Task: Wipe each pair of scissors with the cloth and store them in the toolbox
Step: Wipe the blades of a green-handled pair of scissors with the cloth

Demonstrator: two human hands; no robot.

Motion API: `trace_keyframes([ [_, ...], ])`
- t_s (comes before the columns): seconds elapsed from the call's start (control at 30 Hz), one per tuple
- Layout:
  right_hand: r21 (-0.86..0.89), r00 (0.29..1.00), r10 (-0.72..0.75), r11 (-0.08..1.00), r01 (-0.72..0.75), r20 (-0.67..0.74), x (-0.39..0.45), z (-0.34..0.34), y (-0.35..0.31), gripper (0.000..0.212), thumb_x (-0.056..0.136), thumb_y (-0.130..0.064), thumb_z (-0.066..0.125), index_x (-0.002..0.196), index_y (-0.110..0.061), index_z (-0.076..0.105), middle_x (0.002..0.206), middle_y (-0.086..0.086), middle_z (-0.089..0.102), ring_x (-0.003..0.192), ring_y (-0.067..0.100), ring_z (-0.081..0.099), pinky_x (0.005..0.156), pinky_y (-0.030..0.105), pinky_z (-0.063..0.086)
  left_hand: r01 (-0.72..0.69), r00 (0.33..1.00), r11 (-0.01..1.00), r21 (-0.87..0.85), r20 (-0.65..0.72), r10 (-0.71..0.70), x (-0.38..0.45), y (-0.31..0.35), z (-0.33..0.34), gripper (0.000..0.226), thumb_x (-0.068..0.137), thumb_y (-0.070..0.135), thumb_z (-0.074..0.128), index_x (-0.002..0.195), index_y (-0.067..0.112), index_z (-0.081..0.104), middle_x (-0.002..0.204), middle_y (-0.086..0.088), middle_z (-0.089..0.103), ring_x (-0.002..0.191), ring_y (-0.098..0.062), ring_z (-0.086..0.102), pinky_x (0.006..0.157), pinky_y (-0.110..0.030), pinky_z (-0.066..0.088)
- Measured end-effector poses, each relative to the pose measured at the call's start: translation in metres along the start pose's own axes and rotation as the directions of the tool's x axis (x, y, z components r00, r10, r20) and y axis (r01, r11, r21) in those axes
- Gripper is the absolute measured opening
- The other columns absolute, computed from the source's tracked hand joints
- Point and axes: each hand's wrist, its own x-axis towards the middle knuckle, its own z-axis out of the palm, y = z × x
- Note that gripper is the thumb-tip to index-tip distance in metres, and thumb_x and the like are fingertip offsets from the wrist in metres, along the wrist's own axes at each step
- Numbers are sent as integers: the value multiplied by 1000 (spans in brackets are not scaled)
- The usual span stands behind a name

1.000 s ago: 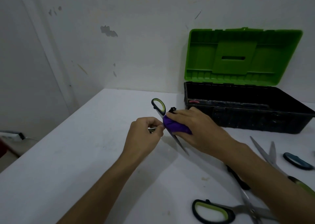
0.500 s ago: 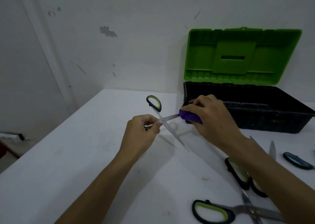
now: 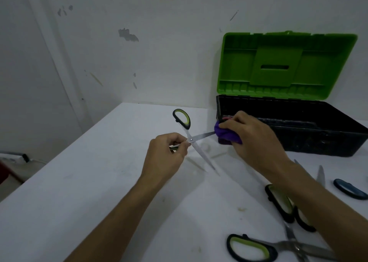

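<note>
My left hand (image 3: 166,153) grips one handle of a pair of green-and-black scissors (image 3: 192,140), held spread wide above the table. One handle loop points up and one blade points down to the right. My right hand (image 3: 252,139) pinches a purple cloth (image 3: 227,134) around the tip of the other blade, just in front of the toolbox (image 3: 298,130). The toolbox is black with a green lid (image 3: 286,64) standing open against the wall.
Under my right forearm on the white table (image 3: 83,192) lie a green-handled pair of scissors (image 3: 282,206), another green-handled pair (image 3: 256,247) at the front, and a blue-handled pair (image 3: 348,189) at the right edge. A wall stands behind the table.
The scissors have opened wide. My right hand slid the cloth outward along one blade, from near the pivot to its tip by the toolbox. The left hand stayed put.
</note>
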Motion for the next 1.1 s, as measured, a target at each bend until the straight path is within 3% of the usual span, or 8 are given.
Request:
trace_keyframes([
  [0.1,32,995,-78,996,80,-65,5,-7,-17,44,76,-10,79,118,-17,66,99,4,58,82,23,58,61,40,53,-3,1000,999,-40,14,4,0,1,2,16,91,17,66,76,16,72,58,10,62,47,3,53,48,-7,36],
  [0.2,48,988,-157,986,157,-13,3,-3,-35,44,74,-8,79,115,-19,68,97,4,58,81,23,58,56,38,52,-53,997,994,-95,46,58,-1,3,-1,14,91,17,67,77,16,72,57,10,61,50,0,54,51,-9,39],
  [0.33,14,999,-44,999,44,-3,5,-4,-11,44,75,-6,78,116,-19,67,98,4,55,81,23,56,60,42,53,-32,997,988,-152,59,42,4,-8,-7,14,90,12,66,78,15,73,55,9,57,47,-4,47,51,-21,40],
  [0.43,-27,997,62,998,-63,-56,5,-10,4,43,79,-8,76,120,-17,65,100,3,54,80,19,52,61,34,49,11,998,983,-181,67,1,6,-12,-7,14,91,12,65,80,14,73,58,3,57,48,-5,46,50,-23,40],
  [0.63,38,998,-68,997,68,-5,2,-3,-31,45,76,-7,78,118,-19,66,100,4,57,84,22,58,62,37,53,-1,996,986,-165,93,17,4,-10,-5,15,91,11,65,80,14,73,56,6,57,47,-5,46,49,-20,40],
  [0.87,17,991,134,991,-134,-18,4,-11,-3,44,82,-15,73,125,-20,62,106,2,54,87,23,58,70,38,53,40,996,984,-171,88,-25,4,-9,-5,20,93,12,60,77,19,71,58,8,58,49,-13,41,52,-27,37],
  [1.03,161,998,67,985,-67,4,2,-7,-40,48,78,-25,74,123,-18,61,108,-1,55,88,15,55,75,25,49,109,992,986,-128,76,-99,1,-4,5,24,98,12,46,91,20,68,73,3,63,61,-13,52,62,-32,46],
  [1.1,155,998,46,987,-51,32,2,2,-49,44,81,-32,73,121,-17,62,105,-1,56,87,15,56,72,25,49,82,995,990,-116,74,-73,-2,0,10,22,100,13,45,97,19,66,78,5,63,65,-7,55,66,-26,48],
])
